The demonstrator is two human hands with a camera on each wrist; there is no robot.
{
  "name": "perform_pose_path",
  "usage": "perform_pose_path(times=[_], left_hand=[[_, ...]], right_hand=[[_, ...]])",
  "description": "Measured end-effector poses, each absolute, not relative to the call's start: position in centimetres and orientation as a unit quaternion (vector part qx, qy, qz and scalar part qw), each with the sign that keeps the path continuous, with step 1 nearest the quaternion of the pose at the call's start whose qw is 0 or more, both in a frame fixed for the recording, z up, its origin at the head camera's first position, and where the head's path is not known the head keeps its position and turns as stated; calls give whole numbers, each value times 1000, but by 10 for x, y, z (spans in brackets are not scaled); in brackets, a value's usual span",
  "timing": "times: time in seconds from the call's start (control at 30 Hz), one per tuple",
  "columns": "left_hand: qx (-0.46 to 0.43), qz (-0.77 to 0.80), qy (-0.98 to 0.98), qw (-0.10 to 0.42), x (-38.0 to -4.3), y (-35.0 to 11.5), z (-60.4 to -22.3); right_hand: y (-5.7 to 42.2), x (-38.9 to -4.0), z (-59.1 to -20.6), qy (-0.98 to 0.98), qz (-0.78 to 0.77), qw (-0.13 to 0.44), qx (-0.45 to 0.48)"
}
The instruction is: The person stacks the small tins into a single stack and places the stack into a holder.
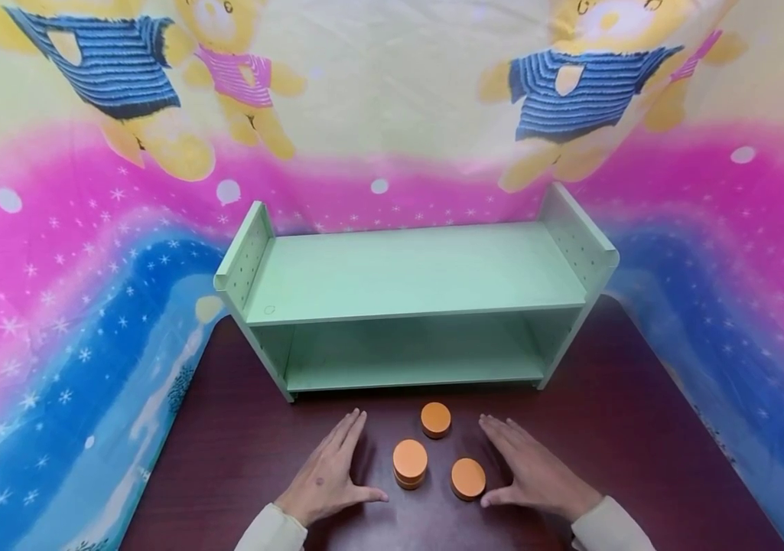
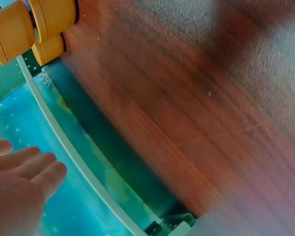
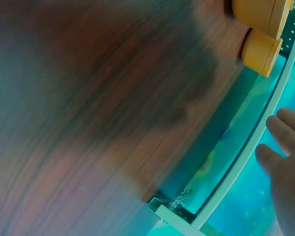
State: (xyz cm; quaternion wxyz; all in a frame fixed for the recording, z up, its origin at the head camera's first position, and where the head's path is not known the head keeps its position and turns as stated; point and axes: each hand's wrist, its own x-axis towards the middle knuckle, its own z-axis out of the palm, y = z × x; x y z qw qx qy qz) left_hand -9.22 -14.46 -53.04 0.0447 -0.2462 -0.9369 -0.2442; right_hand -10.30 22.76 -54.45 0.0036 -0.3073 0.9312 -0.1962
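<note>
Several orange round lidded jars stand on the table between the two hands. A stack of two jars (image 1: 410, 461) is nearest my left hand (image 1: 328, 476), which lies open at its left with the thumb pointing toward it. Side on in the left wrist view, the upper jar (image 2: 12, 30) sits on the lower jar (image 2: 54, 17). A single jar (image 1: 468, 479) is close by the thumb of my right hand (image 1: 532, 471), also open with fingers extended. Another single jar (image 1: 436, 420) stands farther back, toward the shelf. Neither hand holds anything.
A pale green two-tier shelf (image 1: 419, 272) with raised side panels stands behind the jars on the dark reddish-brown table (image 1: 240, 444). A printed cloth (image 1: 378, 115) with bears and snowflakes hangs at the back and along both sides.
</note>
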Motion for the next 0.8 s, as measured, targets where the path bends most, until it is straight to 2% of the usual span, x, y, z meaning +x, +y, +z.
perform_pose_path(times=[0.8], left_hand=[[-214, -316, -924, -6, -87, -130, -552]], right_hand=[[220, -101, -558, 923, -240, 50, -297]])
